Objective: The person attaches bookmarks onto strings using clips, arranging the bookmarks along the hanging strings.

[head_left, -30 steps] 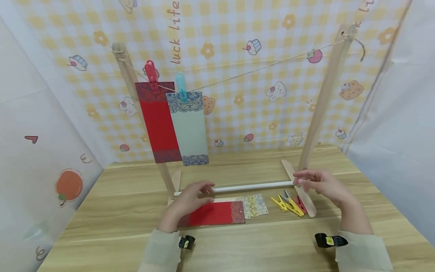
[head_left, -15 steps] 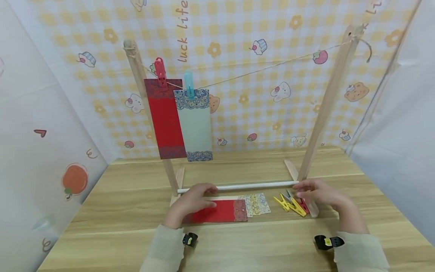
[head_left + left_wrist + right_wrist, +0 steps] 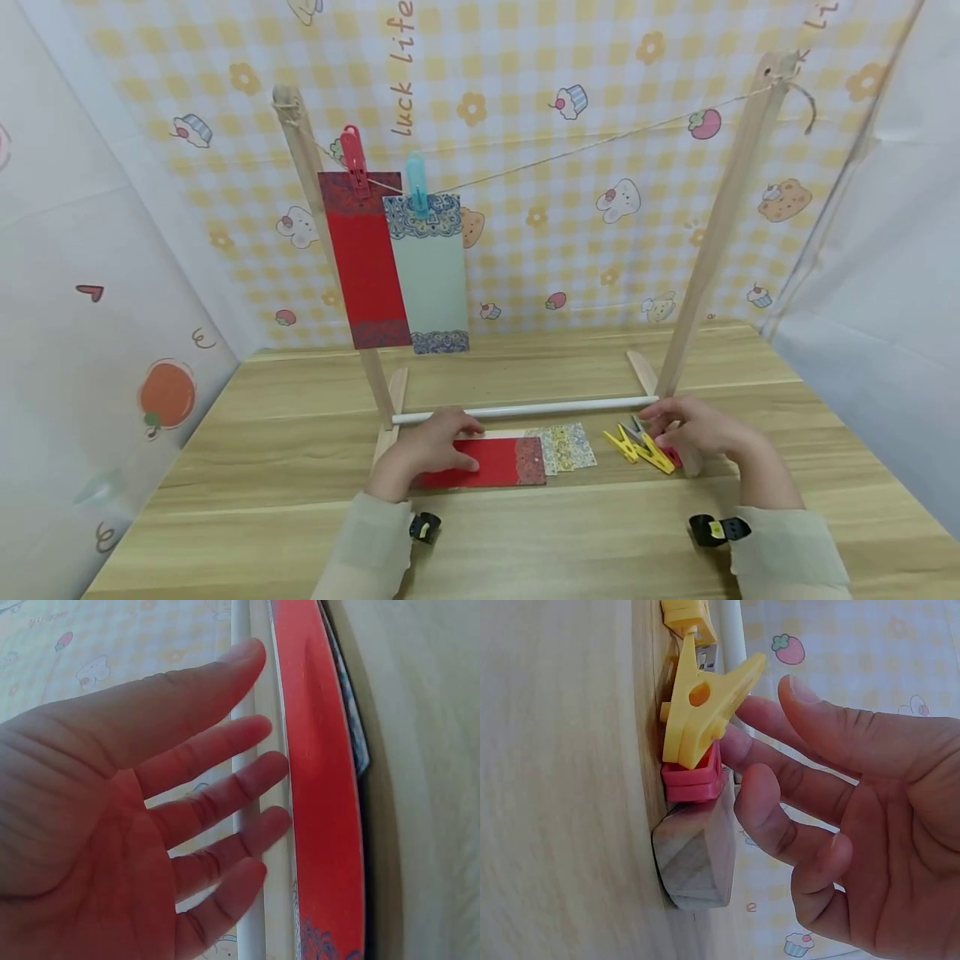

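Note:
My left hand (image 3: 435,443) hovers above the left part of a red patterned card (image 3: 491,462) on the table. In the left wrist view, its fingers (image 3: 255,774) spread out near the card's edge and hold nothing. Patterned light cards (image 3: 573,448) stick out from under the red one. My right hand (image 3: 697,427) is beside a small pile of clothes pegs, its fingers loosely bent and the palm bare. On top lies a yellow peg (image 3: 692,712), with a red peg (image 3: 694,780) beneath; the fingertips overlap their edge in the right wrist view.
A wooden frame with posts (image 3: 720,225) and a white crossbar (image 3: 555,408) stands behind. From its string (image 3: 570,152) hang a red card (image 3: 371,267) under a red peg (image 3: 354,158) and a pale card (image 3: 431,279) under a blue peg (image 3: 417,179).
My right hand has moved left from the frame's foot to the pegs. The left hand has shifted lower over the red card. The head view has swung slightly.

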Demonstrator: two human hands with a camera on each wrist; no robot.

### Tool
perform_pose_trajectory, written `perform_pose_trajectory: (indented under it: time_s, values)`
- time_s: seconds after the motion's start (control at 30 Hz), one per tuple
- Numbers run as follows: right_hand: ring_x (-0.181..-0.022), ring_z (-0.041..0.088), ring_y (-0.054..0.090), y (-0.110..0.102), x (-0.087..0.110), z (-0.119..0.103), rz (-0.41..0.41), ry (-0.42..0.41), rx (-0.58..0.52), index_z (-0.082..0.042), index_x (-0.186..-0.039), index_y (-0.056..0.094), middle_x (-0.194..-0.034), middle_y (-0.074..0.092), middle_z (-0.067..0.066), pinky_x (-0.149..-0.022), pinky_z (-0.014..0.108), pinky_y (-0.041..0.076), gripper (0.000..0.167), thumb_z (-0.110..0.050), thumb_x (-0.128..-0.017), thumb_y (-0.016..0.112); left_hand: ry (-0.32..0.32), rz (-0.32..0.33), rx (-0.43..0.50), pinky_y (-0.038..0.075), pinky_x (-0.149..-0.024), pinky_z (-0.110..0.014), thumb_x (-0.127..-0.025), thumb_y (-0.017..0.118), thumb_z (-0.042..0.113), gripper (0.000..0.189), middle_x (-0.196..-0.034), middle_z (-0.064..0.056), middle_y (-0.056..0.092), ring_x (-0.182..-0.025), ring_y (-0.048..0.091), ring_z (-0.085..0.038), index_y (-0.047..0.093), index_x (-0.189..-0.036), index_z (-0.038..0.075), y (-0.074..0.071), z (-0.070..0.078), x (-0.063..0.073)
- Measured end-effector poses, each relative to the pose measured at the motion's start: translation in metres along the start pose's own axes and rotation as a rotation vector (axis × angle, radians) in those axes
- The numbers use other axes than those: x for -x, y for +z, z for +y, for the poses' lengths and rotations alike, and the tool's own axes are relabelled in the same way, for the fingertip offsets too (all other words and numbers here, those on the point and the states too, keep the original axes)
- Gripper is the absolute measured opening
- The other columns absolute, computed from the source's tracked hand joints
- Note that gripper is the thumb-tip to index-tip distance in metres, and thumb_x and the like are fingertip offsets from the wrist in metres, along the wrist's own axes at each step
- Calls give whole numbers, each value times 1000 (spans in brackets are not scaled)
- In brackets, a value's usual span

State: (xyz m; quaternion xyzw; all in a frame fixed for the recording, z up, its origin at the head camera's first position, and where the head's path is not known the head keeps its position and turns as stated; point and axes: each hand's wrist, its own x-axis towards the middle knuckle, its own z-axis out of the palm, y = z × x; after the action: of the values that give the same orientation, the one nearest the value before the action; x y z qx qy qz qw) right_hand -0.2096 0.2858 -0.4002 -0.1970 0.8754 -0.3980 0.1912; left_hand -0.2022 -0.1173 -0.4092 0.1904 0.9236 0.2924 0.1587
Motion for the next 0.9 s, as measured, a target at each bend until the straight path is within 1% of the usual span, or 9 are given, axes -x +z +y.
perform_pose_trajectory:
  time_s: [0.13, 0.23, 0.4, 0.57, 0.7, 0.8, 0.9]
  values:
    - [-87, 21, 58, 2, -2, 0, -7, 16, -7, 15, -124, 57, -96, 65, 14, -70, 25, 50, 40, 5, -86, 64, -33, -11, -9, 50, -95, -50, -79, 83, 15, 46, -123, -8, 58, -114, 50, -24, 67, -122, 11, 0, 2, 1]
    - [-82, 20, 57, 3, -2, -2, -13, 39, -16, 16, -125, 55, -91, 63, 13, -68, 26, 50, 43, 7, -84, 65, -45, -24, -13, 51, -94, -52, -77, 84, 13, 49, -128, -9, 56, -118, 47, -26, 67, -123, 13, 1, 3, 2]
    - [-81, 21, 57, 4, -2, -5, -14, 82, -21, 16, -126, 52, -90, 61, 14, -69, 28, 50, 47, 8, -82, 67, -46, -49, -37, 52, -88, -53, -75, 85, 8, 56, -130, -8, 52, -122, 44, -29, 65, -126, 16, 1, 3, 4]
    - [-79, 21, 55, 6, -2, -6, -7, 103, 5, 13, -125, 53, -87, 59, 12, -67, 28, 48, 45, 10, -82, 66, -39, -64, -48, 54, -85, -49, -74, 84, 4, 61, -131, -7, 50, -122, 43, -28, 63, -129, 18, 3, 2, 3]
    - [-74, 18, 53, 8, -3, -6, 3, 89, 46, 12, -118, 57, -81, 58, 9, -62, 26, 46, 40, 11, -80, 67, -33, -68, -35, 54, -84, -48, -74, 83, 2, 62, -131, -8, 50, -123, 43, -28, 62, -129, 17, 4, 2, 2]
    - [-71, 16, 52, 10, -4, -5, 2, 68, 65, 10, -110, 59, -78, 57, 7, -61, 24, 45, 33, 12, -79, 67, -25, -71, -32, 54, -85, -48, -73, 83, 0, 62, -132, -9, 49, -124, 42, -29, 62, -129, 16, 5, 3, 3]
    - [-70, 15, 51, 10, -4, -5, -2, 50, 75, 9, -105, 59, -77, 57, 7, -60, 24, 44, 29, 14, -78, 65, -17, -74, -37, 54, -85, -48, -73, 82, -2, 62, -132, -10, 48, -124, 42, -30, 62, -129, 15, 5, 4, 3]
